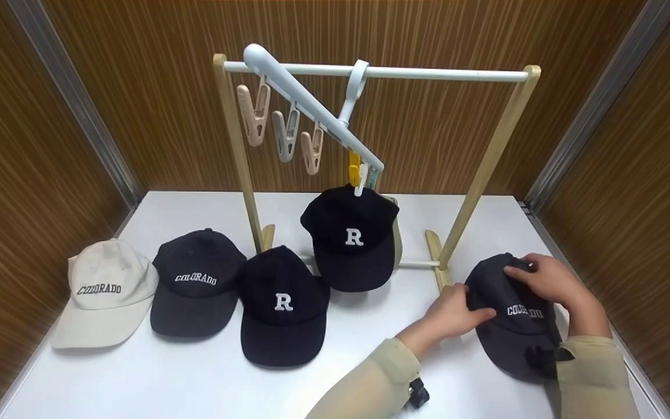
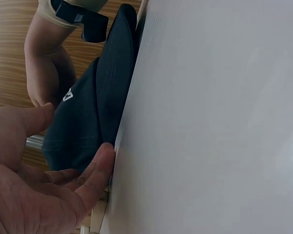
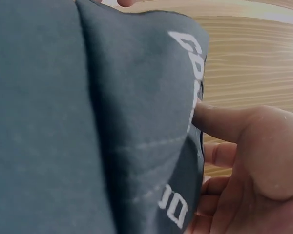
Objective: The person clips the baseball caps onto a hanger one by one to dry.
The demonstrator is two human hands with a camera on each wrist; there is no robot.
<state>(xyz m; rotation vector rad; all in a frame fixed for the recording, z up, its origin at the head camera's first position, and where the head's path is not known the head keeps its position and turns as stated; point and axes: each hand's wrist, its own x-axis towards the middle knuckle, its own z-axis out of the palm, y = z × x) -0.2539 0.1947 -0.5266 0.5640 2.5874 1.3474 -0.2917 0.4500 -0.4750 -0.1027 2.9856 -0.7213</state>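
A dark cap [image 1: 512, 326] with white COLORADO lettering lies brim toward me at the right of the white table, between both hands. My right hand [image 1: 553, 281] holds its crown from the right; in the right wrist view the thumb [image 3: 219, 119] presses a crease into the lettered front, with other fingers behind the fabric. My left hand [image 1: 448, 311] is at the cap's left side, its fingertips [image 2: 105, 153] touching the lower edge near the table and its thumb spread over the front. On the hanger [image 1: 317, 113], a black R cap [image 1: 353, 238] hangs from a white clip [image 1: 362, 179].
The hanger hooks over a wood-and-white rack [image 1: 445, 73], several clips dangling bare on its near-left half. Left of my hands lie a beige COLORADO cap [image 1: 105, 297], a dark COLORADO cap [image 1: 195, 291] and a black R cap [image 1: 282, 331]. Wood-grain walls [image 1: 649, 145] enclose the table.
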